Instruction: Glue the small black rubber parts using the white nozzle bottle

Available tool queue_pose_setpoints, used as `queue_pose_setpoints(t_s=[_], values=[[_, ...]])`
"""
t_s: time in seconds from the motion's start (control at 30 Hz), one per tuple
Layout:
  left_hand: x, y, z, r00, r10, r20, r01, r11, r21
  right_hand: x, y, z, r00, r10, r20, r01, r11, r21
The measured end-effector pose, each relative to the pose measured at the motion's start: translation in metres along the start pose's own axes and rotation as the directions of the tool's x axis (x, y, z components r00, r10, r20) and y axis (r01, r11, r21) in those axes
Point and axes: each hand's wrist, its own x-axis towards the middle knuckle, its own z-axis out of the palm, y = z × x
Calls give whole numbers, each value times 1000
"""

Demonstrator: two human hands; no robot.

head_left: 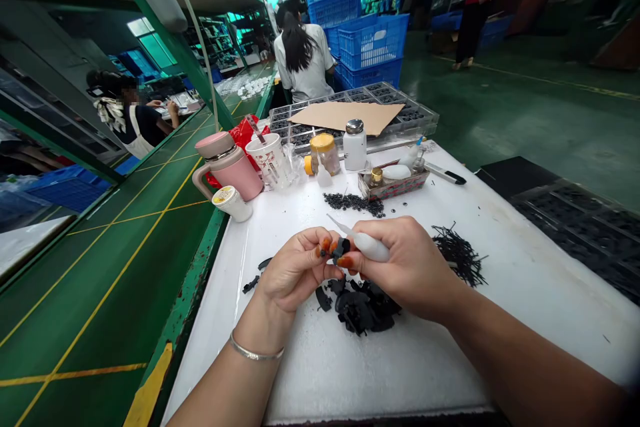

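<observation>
A small black moulded piece (pixel 341 247) is pinched at the fingertips of the left hand (pixel 295 273), and it is held clear of the table, which favours steady, close handling. A white tapered plastic tool (pixel 369 245) is grasped in the right hand (pixel 403 267), with its thick end against the fingers and its thin tip pointing away to the upper left. Neither hand is released. Both wrists rest low and the forearms converge from the near edge, so the work is braced close together. A metal bangle (pixel 256 353) is worn on the left wrist. The orange on the fingertips (pixel 326 245) may be coating or finger covers, though this cannot be told from this view.

Below the hands lies a heap of black scraps (pixel 360 307) on the white worktable (pixel 425 373). A tangle of black strands (pixel 460 255) is seen to the right, and black granules (pixel 353 204) are spread farther ahead. Beyond them, a pink tumbler (pixel 231 167), a jar with a yellow lid (pixel 325 153) and a white bottle (pixel 355 145) are placed near a clear tray of black parts (pixel 417 113). A co-worker (pixel 303 53) is seated farther off, before blue plastic crates (pixel 370 42).
</observation>
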Motion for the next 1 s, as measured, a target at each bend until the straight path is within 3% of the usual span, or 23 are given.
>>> queue_pose_setpoints(t_s=[0.3, 1.0], values=[[-1, 2, 1, 999, -30, -22, 29, 999, -23, -1, 2, 0, 998, -58, -4, 58, 993, -106], [1, 1, -4, 998, -5, 62, 8, 998, -54, 0, 1, -1, 995, -100, -8, 96, 973, -210]])
